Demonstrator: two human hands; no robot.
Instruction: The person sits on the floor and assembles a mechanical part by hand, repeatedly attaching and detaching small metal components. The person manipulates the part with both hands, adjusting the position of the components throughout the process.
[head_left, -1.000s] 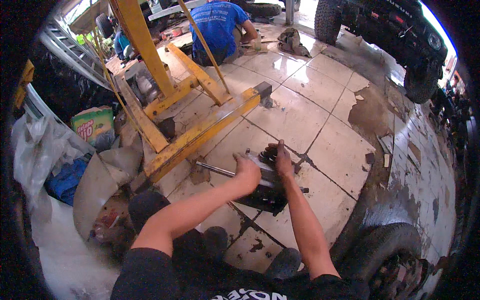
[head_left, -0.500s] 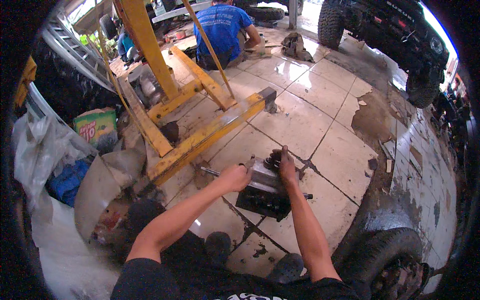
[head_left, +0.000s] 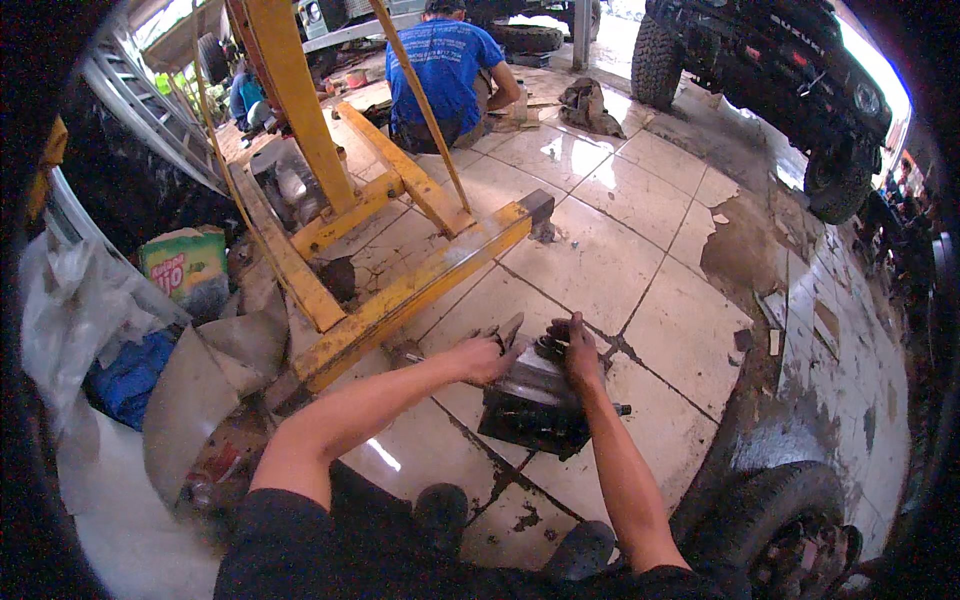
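Observation:
A metal gearbox-like housing (head_left: 540,382), grey on top and black on its near side, rests on the tiled floor before my feet. Its shaft end (head_left: 622,410) pokes out to the right, and a thin metal rod (head_left: 414,358) shows left of my wrist. My left hand (head_left: 490,355) is at the housing's upper left edge, its blackened fingers stretched and apart. Over the far right side, my right hand (head_left: 578,352) has its fingers against a dark, ridged round part (head_left: 549,346) that looks like a gear; the fingers partly hide it.
A yellow steel stand (head_left: 420,290) spreads its legs ahead on the left. A tire (head_left: 770,520) lies close on my right. Cardboard (head_left: 225,370) and plastic sheeting (head_left: 80,330) crowd the left. A person in a blue shirt (head_left: 440,75) crouches farther off; a dark vehicle (head_left: 790,80) stands far right.
My left hand has gone from a closed fist to stretched fingers. My right hand stays over the housing's far right side. The whole view has shifted slightly.

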